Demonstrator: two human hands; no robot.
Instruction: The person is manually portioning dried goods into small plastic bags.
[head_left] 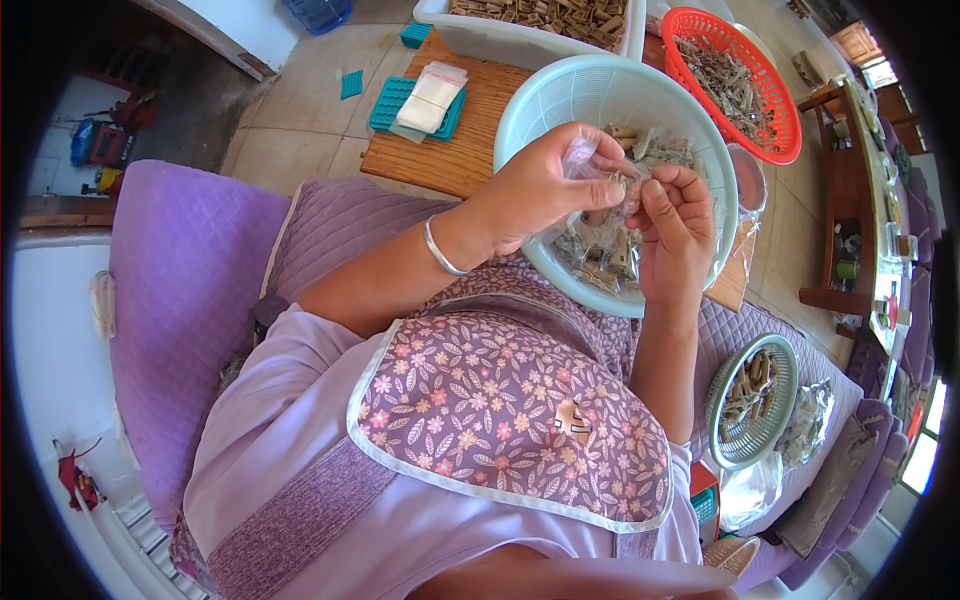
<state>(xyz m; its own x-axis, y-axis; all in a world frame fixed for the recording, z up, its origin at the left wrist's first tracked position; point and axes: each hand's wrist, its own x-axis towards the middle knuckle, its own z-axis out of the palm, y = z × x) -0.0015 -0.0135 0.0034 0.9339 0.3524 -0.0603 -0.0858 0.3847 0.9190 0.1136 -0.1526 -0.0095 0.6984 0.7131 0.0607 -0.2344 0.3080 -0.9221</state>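
My left hand [545, 190] pinches a small clear plastic bag [582, 158] by its mouth, above a pale green round basket [560, 95]. My right hand [675, 225] is closed at the bag's other side, its fingertips on a brown stick piece [632, 188] at the bag's opening. Both hands hover over the basket, which holds several small filled clear packets [600, 255] and loose brown sticks. A silver bangle [440, 250] circles my left wrist. The basket rests at my lap's edge against a low wooden table [460, 150].
A red basket [775, 75] of dried sticks and a white tub [520, 40] of brown pieces stand beyond. Teal trays with a stack of clear bags [430, 95] lie on the table. A small grey-green basket [750, 400] of sticks and crumpled plastic sit on the purple sofa [180, 300] at my right.
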